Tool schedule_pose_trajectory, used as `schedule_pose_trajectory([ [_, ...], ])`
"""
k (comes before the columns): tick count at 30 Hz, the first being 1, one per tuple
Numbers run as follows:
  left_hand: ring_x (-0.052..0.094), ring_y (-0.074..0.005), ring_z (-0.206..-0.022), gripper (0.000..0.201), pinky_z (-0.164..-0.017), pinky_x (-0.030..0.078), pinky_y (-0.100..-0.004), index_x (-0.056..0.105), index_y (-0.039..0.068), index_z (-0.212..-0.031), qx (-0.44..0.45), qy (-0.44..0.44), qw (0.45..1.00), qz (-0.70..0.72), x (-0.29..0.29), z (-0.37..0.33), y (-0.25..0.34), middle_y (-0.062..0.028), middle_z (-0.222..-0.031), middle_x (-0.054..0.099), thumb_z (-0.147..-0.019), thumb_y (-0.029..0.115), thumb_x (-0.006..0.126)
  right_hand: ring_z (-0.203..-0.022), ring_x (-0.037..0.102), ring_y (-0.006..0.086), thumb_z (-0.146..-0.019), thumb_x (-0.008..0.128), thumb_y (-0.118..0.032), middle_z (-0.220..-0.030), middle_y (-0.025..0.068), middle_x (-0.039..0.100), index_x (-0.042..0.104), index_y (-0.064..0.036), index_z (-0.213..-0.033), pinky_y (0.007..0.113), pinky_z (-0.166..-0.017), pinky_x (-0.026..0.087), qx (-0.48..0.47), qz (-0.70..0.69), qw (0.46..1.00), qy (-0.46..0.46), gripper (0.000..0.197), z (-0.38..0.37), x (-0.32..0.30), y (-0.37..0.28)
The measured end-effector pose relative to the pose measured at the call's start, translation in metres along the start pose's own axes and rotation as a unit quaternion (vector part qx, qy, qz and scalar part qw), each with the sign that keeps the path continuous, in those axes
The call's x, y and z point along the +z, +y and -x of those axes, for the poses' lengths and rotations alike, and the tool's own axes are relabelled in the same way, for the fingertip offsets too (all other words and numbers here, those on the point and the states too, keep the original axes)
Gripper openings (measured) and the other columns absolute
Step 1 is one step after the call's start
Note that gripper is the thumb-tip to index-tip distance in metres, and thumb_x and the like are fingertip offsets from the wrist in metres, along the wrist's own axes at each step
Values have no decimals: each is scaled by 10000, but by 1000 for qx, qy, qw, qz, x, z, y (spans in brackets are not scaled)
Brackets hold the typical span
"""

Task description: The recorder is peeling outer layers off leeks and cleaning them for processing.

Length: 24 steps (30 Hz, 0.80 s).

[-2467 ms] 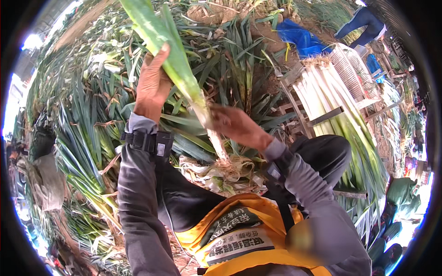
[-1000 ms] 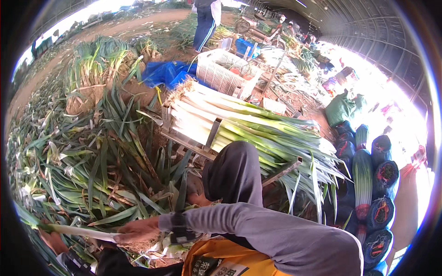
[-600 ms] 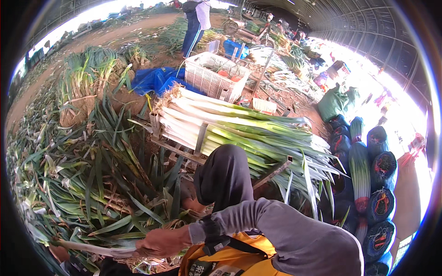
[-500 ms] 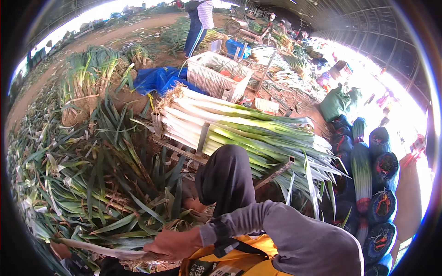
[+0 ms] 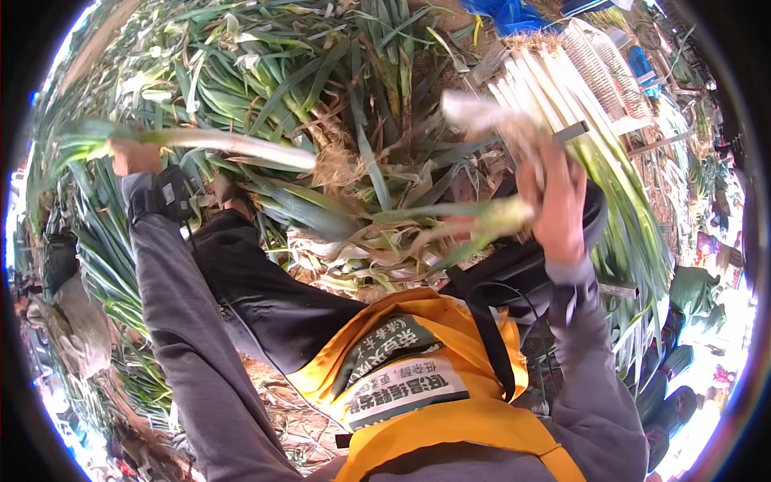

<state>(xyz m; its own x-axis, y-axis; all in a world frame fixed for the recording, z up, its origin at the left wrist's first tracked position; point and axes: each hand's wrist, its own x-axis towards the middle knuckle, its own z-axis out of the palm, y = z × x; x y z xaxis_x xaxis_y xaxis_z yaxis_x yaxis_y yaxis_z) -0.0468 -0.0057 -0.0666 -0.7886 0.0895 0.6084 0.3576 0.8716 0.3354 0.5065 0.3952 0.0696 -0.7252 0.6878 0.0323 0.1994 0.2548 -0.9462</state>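
My left hand (image 5: 135, 157) is closed round the green part of a leek (image 5: 241, 147), whose white shank points right and ends in a tuft of roots. Over my right knee, my right hand (image 5: 556, 205) is smeared by motion. Peeled leek leaves (image 5: 482, 223), pale and limp, trail leftward from it, and a whitish blurred strip sticks out beyond its fingers. Its exact grip is hard to make out. Close beyond that hand lies a stack of trimmed leeks (image 5: 554, 88) on a metal rack, white ends away from me.
A heap of untrimmed leeks (image 5: 273, 72) spreads ahead and to the left. Peelings (image 5: 345, 261) litter the ground between my legs. At the far right stand a white plastic crate (image 5: 606, 72) and a blue sheet (image 5: 510, 14). A green sack (image 5: 695, 291) sits to the right.
The view has tilted down and swung left. My right hand has left the leek and moved right and up with peeled leaves. The left hand still holds the leek.
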Motion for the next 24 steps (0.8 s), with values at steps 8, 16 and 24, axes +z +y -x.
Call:
schedule_pose_trajectory([
  [8,666,-285,-799,408,-724,569,-441,583,-33,-1110,32,138,943,301,-94,-16,93,-144,-978,650,-880,289,684,-797,619,332,-1016,424,-301,-862,177,645,570,-15,-938,484,-686,460,-202,208,957,10,331,-102,217,149],
  [16,654,-272,-792,354,-747,551,-386,540,-55,-1160,-191,20,609,770,-119,1,192,-164,-949,642,-931,196,638,-966,661,309,-913,575,-286,-1017,182,685,673,-37,-1078,441,-853,511,-134,300,772,-544,315,-2,249,222],
  [24,642,-204,-885,280,-792,550,-329,603,-44,-1120,-270,-85,516,808,-111,26,241,-94,-977,655,-919,145,645,-903,621,117,-993,583,-270,-992,87,663,626,33,-1151,240,-813,494,-47,-130,924,-356,345,-119,205,32],
])
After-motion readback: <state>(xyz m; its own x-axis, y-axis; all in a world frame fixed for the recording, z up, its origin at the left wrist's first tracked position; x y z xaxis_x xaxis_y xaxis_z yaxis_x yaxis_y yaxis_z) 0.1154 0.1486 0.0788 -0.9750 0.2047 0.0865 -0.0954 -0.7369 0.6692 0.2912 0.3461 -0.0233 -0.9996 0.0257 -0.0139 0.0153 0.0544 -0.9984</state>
